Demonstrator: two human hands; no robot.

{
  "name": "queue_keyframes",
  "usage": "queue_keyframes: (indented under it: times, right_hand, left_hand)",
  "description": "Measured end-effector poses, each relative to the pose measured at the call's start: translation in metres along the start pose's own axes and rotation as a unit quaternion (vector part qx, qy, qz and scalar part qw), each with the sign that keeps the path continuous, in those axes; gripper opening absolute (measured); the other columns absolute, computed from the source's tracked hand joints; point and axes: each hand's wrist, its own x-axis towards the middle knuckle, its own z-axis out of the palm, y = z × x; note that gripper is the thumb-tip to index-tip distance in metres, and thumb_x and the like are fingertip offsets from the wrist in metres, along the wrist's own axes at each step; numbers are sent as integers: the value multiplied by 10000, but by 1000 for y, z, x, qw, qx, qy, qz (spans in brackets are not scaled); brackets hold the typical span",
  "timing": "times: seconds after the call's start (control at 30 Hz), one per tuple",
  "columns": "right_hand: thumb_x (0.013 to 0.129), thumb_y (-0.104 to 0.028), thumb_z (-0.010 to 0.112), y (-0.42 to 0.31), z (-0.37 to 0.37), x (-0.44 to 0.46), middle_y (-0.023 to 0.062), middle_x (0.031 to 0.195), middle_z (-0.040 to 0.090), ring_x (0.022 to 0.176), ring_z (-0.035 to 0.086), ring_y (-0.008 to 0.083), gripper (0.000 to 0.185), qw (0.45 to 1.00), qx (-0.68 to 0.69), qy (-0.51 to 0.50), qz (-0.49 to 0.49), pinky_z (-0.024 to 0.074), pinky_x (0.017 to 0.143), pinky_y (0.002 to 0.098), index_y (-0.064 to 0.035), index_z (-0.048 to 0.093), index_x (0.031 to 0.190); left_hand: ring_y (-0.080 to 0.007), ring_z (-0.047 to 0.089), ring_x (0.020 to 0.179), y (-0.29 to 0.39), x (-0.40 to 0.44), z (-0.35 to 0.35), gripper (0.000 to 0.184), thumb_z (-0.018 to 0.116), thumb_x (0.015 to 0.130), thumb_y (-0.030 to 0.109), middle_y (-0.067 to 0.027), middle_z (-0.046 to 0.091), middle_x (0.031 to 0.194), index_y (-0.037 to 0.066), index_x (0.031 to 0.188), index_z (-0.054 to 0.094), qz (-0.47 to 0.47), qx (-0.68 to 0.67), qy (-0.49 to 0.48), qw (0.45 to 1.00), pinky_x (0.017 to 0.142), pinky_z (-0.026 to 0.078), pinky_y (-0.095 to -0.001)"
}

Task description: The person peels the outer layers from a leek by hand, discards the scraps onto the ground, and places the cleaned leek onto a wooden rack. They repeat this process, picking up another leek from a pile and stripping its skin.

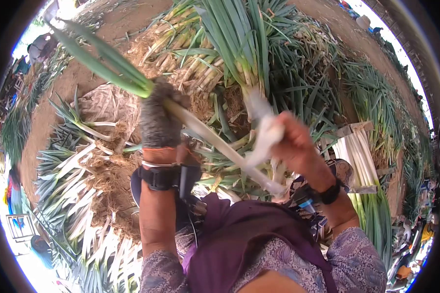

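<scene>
Dirt ground (127,20), smooth leek (215,140) slanting, leaves (132,83) upper left, your fuzzy-gloved left hand (161,113) around it, right hand (296,139) pinching blurred white strip (267,136)

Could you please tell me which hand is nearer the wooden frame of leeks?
Right. The right hand is just left of the wooden frame; the gloved left hand is farther left, gripping a leek.

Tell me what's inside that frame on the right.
White leek stalks lie side by side in the frame; their green tops extend past it. The stalks hide its base.
</scene>
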Motion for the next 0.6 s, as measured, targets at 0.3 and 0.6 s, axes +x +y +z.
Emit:
queue_keyframes:
  times: [0.3,0.6]
  right_hand:
    - [823,-143,625,-34,-176,-63,97,1068,597,971,567,215,346,840,268,340,-328,471,875,382,-51,532,1144]
    - [782,-123,625,-20,-219,-72,70,833,586,763,564,170,177,779,-526,341,17,450,677,279,-22,572,917]
  left_hand:
    - [-165,484,527,48,8,-38,193,584,831,143,-15,475,593,80,705,452,55,-103,209,971,548,489,-316]
    - [-171,495,585,78,24,-111,181,558,837,153,-33,463,644,80,715,447,172,64,177,967,545,467,-289]
